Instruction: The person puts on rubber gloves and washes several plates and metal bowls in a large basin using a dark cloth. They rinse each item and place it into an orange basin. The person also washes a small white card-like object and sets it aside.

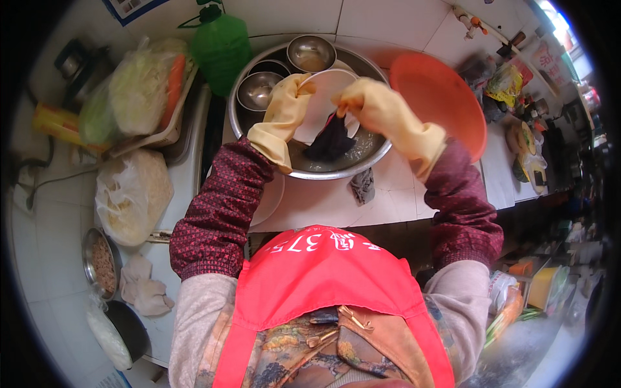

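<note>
A large steel basin (339, 173) of water stands on the tiled counter before me. My left hand (286, 104), in a yellow rubber glove, grips the left rim of a white bowl (325, 85) tilted over the basin. In its matching glove, my right hand (356, 99) pinches a dark wet cloth (332, 139), which hangs in front of the bowl and down to the water. Small steel bowls sit in the basin's back left, one (310, 54) at the rear and another (258, 91) beside my left glove.
An orange plastic basin (444, 104) adjoins at the right, a green plastic jug (220, 51) at the back left. A grey rag (363, 186) lies near the counter's front edge. Bagged vegetables (140, 97) fill a tray at the left, above a bag of pale food (131, 194).
</note>
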Motion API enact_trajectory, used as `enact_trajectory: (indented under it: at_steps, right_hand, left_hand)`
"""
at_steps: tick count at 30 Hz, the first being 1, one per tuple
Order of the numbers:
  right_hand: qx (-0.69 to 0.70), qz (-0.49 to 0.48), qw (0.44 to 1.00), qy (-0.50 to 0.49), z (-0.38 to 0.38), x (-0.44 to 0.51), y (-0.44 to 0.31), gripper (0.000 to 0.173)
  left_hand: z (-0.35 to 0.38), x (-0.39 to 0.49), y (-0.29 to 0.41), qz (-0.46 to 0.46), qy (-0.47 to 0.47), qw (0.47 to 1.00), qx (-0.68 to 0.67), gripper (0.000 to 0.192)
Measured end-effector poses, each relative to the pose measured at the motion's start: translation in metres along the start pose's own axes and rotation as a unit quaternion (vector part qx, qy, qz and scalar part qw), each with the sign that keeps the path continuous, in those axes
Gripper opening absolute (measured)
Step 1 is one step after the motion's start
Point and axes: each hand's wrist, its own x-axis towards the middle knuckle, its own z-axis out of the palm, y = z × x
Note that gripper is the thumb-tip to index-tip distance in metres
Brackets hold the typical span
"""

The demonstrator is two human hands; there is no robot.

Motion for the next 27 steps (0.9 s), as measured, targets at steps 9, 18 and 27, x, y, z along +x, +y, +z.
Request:
enact_trajectory:
  at_steps: [9,18,27]
  right_hand:
    - [-0.097,-0.024,0.988,0.114,-0.077,0.102,-0.041,0.026]
    - [0.023,0.242,0.947,-0.210,-0.024,0.094,-0.043,0.033]
    - [0.500,0.236,0.817,0.163,0.053,0.033,0.040,0.015]
  left_hand:
    - [0.006,-0.003,0.010,0.024,-0.048,0.994,-0.092,0.038]
    - [-0.019,0.003,0.023,0.051,-0.030,0.997,0.055,0.024]
    - [-0.020,0.005,-0.005,-0.184,0.177,0.958,-0.133,0.028]
